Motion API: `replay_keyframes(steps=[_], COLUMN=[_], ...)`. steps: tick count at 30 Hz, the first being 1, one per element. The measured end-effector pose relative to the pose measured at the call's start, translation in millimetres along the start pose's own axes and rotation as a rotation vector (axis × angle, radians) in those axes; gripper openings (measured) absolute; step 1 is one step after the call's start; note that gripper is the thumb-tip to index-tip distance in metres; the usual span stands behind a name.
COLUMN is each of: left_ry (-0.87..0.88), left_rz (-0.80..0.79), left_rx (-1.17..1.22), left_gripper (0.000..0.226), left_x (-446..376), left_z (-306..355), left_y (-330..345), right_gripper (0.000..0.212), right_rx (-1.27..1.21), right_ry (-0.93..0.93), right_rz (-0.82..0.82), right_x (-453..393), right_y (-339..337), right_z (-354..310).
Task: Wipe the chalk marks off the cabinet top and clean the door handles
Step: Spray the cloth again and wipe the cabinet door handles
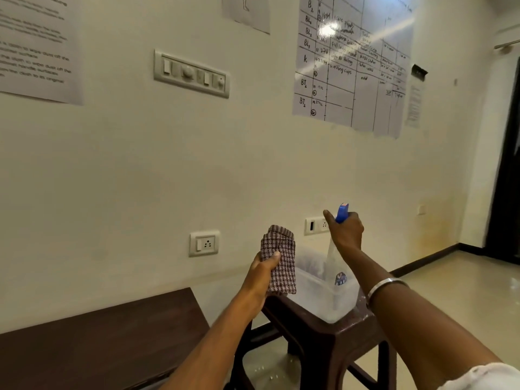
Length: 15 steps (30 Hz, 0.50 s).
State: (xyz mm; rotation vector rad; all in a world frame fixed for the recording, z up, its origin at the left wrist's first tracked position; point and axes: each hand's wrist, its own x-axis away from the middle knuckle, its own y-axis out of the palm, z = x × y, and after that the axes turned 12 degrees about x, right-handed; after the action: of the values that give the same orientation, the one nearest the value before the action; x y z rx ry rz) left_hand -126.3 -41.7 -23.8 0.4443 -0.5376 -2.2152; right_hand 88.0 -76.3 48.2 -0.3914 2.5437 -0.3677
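Note:
My left hand [263, 273] grips a folded checked cloth [280, 260], brown and white, held upright in front of the wall. My right hand [344, 230] is closed around the neck of a clear spray bottle [336, 266] with a blue trigger head, held above a translucent plastic tub [323, 302]. The dark brown cabinet top [95, 344] lies at the lower left, below and left of the cloth. No chalk marks or door handles show on it from here.
The tub stands on a dark brown plastic stool [332, 342] right of the cabinet. Wall sockets [204, 244], a switch panel [191, 73] and paper sheets [351, 63] are on the cream wall. A tiled floor [461, 294] spreads to the right; a dark doorway [506, 178] is at the far right.

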Motion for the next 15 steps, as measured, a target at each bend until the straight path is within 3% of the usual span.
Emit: replay_keyframes(steps=[6, 11, 13, 15], left_ry=[0.014, 0.035, 0.042, 0.050], left_rz=[0.018, 0.036, 0.045, 0.058], left_rx=[-0.007, -0.007, -0.008, -0.010], left_gripper=[0.034, 0.033, 0.034, 0.034], left_x=[4, 9, 12, 16], left_z=[4, 13, 17, 20], left_y=[-3, -3, -3, -3], right_gripper=[0.052, 0.110, 0.117, 0.111], right_rx=[0.157, 0.370, 0.408, 0.438], right_ry=[-0.049, -0.094, -0.174, -0.273], right_rz=[-0.087, -0.016, 0.036, 0.101], right_x=[6, 19, 28, 36], right_y=[-7, -14, -16, -19], right_z=[1, -3, -8, -17])
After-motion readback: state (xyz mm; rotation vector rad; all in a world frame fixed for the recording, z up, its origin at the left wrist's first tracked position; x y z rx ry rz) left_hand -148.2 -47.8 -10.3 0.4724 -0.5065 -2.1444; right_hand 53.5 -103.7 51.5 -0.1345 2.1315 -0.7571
